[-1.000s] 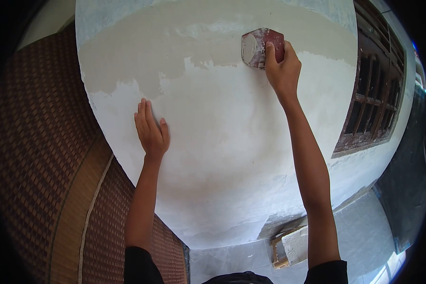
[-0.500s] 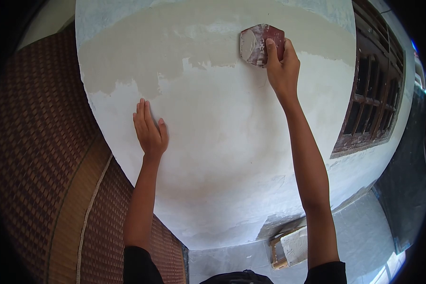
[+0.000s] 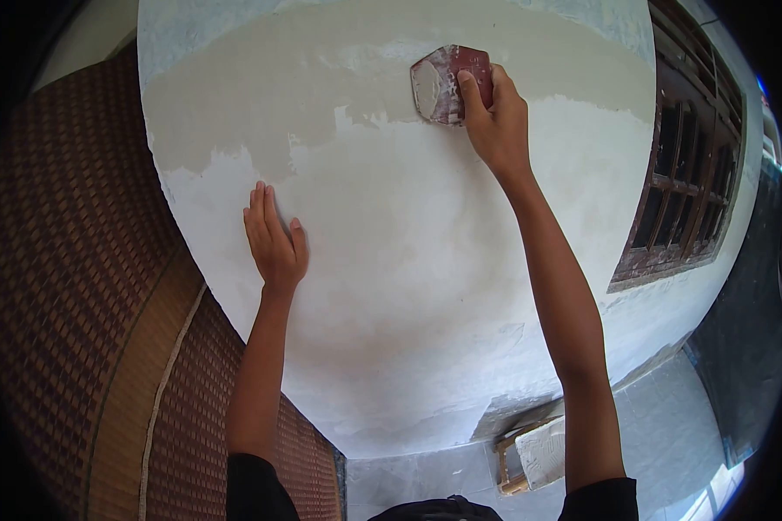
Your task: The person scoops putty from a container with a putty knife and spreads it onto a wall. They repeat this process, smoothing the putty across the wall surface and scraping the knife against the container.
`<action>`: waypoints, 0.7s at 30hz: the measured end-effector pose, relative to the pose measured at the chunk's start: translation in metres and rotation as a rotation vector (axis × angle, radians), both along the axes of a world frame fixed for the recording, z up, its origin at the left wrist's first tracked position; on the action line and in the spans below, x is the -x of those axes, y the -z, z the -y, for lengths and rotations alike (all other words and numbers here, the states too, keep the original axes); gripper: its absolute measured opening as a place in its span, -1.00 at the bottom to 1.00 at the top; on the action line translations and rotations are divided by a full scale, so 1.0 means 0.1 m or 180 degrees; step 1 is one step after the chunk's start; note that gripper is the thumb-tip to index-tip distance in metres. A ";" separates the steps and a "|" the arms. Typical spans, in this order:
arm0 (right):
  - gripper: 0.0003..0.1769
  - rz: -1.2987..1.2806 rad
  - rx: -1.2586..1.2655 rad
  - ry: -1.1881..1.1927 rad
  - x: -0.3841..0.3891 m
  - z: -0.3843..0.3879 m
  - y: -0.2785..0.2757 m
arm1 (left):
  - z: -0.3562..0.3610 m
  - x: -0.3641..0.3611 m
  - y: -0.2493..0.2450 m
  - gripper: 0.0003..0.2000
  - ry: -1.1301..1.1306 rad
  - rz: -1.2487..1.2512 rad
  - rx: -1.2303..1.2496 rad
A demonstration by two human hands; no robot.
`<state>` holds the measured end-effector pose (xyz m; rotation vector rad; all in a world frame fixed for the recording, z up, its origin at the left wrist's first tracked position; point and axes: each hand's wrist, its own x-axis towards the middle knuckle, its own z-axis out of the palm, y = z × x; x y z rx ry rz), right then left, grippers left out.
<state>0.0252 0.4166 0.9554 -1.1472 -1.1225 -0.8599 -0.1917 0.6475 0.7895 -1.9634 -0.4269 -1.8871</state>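
A pale wall (image 3: 391, 252) fills the middle of the view, with a darker, greyish band of filler (image 3: 235, 95) across its upper part. My right hand (image 3: 498, 122) grips a dark red scraper (image 3: 473, 68) at the upper centre, thumb on its near face. The scraper lies against the wall at the lower edge of the band, and whitish paste covers its left part. Lower and to the left, my left hand (image 3: 275, 239) rests flat on the wall, fingers pointing up and thumb apart, holding nothing.
A brown woven mat (image 3: 78, 217) hangs along the left side. On the right is a dark wooden barred window (image 3: 682, 174). Below, a wooden frame with a paste-covered board (image 3: 543, 453) stands on the grey tiled floor (image 3: 669, 417).
My right hand has moved a little to the left along the wall with the scraper, which is slightly turned. My left hand has stayed in place.
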 end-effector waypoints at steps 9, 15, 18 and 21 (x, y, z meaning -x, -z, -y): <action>-0.68 -0.0409 -0.0090 -0.0439 -0.04 0.17 -0.08 | 0.00 0.00 -0.01 -0.44 0.0037 0.0003 -0.0004; -0.62 0.0239 0.0360 0.0247 -0.23 0.10 -0.20 | 0.00 -0.01 -0.01 -0.42 0.0028 0.0013 -0.0047; -0.64 0.0073 0.0203 -0.0089 -0.23 0.23 -0.22 | 0.02 -0.01 -0.01 -0.42 0.0030 0.0041 -0.0015; -0.68 -0.0120 0.0050 -0.0440 -0.15 0.19 -0.21 | 0.02 -0.01 -0.01 -0.42 0.0048 0.0052 -0.0009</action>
